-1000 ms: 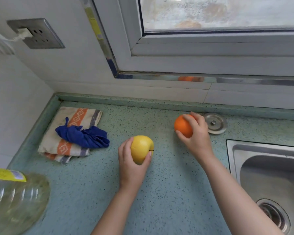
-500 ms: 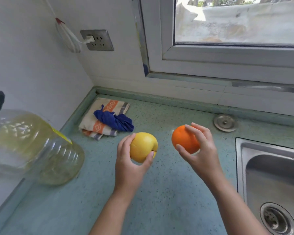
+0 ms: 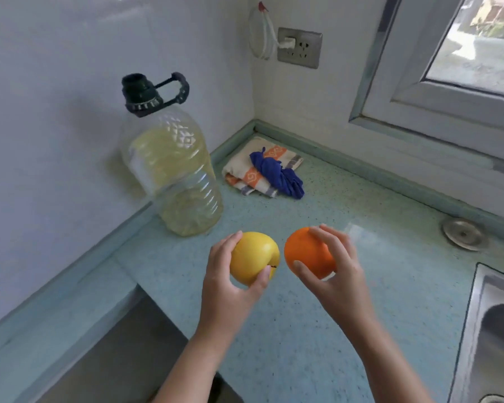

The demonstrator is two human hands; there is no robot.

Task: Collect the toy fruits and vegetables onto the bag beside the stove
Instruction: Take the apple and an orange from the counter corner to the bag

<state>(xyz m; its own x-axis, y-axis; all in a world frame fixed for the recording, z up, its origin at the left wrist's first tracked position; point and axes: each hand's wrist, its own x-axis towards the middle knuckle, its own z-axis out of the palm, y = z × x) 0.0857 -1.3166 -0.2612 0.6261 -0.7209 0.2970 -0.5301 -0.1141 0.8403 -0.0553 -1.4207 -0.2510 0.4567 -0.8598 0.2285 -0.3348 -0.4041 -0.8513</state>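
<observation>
With the left hand, gripping a yellow toy fruit; with the right hand, pinching an orange toy fruit. Holding both over the counter, just apart, near the oil bottle.

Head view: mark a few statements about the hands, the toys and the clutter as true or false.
1. The left hand holds the yellow toy fruit. True.
2. The right hand is empty. False: it grips the orange toy fruit.
3. The oil bottle lies on its side. False: it stands upright by the wall.
4. A blue cloth lies on the striped towel. True.
</observation>
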